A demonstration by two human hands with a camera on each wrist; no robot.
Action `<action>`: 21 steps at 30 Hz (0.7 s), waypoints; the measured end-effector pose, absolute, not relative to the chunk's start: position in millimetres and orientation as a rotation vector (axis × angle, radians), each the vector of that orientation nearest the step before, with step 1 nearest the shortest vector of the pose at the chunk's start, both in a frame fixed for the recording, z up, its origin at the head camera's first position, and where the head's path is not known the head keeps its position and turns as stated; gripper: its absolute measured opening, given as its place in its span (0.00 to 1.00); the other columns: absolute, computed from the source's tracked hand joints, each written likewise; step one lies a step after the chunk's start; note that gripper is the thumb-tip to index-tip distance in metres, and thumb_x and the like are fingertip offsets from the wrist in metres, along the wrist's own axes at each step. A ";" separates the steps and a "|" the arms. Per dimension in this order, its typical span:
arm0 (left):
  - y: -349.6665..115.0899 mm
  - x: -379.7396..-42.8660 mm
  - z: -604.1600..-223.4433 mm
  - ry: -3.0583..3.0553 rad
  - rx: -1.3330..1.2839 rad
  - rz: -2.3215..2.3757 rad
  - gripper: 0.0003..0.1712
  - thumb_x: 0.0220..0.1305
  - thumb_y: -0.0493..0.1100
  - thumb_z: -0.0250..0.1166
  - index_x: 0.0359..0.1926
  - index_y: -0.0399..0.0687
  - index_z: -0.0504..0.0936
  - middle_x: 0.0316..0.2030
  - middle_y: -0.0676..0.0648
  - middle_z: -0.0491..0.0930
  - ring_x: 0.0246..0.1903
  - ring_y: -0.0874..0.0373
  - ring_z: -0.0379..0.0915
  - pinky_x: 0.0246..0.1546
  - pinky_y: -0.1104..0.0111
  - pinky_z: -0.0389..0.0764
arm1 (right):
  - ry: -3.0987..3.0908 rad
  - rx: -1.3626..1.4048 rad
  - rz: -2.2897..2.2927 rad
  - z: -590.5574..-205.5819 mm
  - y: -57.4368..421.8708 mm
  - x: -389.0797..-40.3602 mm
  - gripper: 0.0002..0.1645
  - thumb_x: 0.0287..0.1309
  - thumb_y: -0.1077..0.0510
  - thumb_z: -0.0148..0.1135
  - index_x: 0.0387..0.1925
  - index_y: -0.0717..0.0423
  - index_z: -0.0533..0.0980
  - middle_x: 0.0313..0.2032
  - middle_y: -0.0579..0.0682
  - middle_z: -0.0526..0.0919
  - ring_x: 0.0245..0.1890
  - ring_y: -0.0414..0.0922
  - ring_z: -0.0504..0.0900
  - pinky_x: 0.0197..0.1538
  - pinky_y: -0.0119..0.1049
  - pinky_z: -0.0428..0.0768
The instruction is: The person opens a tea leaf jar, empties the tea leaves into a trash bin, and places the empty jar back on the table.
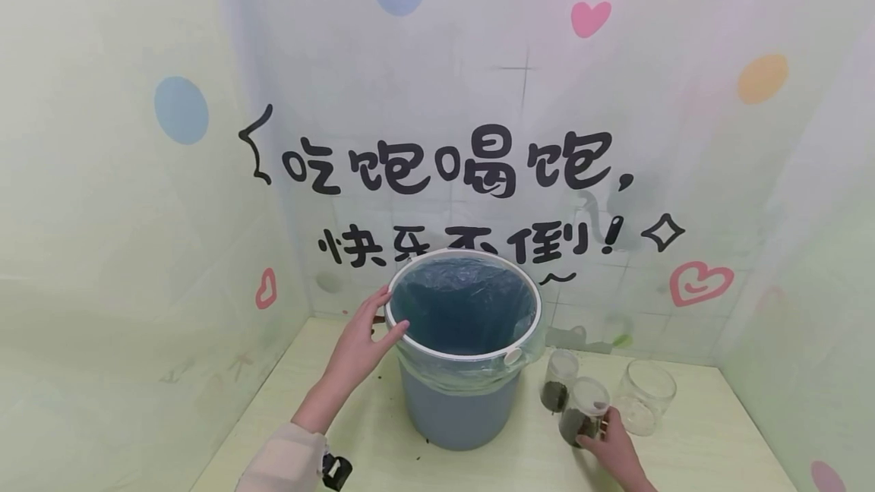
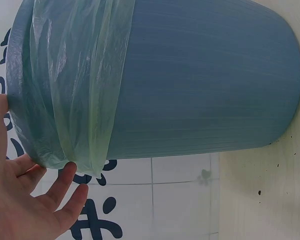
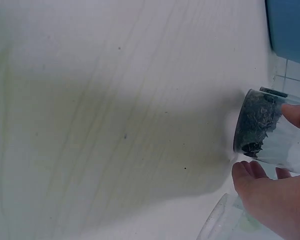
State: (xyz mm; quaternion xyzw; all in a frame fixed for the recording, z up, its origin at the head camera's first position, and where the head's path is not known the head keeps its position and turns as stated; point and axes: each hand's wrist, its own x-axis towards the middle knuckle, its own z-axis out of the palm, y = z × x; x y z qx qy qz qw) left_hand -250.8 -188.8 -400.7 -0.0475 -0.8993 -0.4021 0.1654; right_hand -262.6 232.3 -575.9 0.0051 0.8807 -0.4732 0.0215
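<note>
A blue trash bin [image 1: 459,416] stands upright on the table, lined with a thin greenish plastic bag [image 2: 80,75] folded over its white rim. My left hand [image 1: 362,340] touches the bin's left side near the rim, fingers spread and thumb at the front edge. In the left wrist view its fingertips [image 2: 80,195] meet the bag. My right hand [image 1: 615,446] holds a clear glass [image 1: 589,401] with dark, flaky bits in its bottom, thumb and fingers on either side. A second clear glass [image 1: 562,370] with dark bits stands behind it, close to the bin.
A larger clear glass vessel [image 1: 649,389] stands right of the held glass. Dark crumbs lie scattered on the pale table [image 1: 294,401]. Behind rises a printed sheet [image 1: 437,82] with dots, hearts and black lettering. Similar pale sheets flank the table.
</note>
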 end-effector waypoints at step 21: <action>-189.3 -250.3 -400.5 -2.576 -0.126 -1.162 0.42 0.65 0.60 0.65 0.74 0.48 0.64 0.77 0.49 0.57 0.65 0.45 0.71 0.61 0.48 0.78 | 2.697 0.063 -1.461 -578.4 226.6 -264.2 0.47 0.56 0.63 0.66 0.65 0.80 0.48 0.64 0.86 0.58 0.66 0.78 0.60 0.66 0.68 0.67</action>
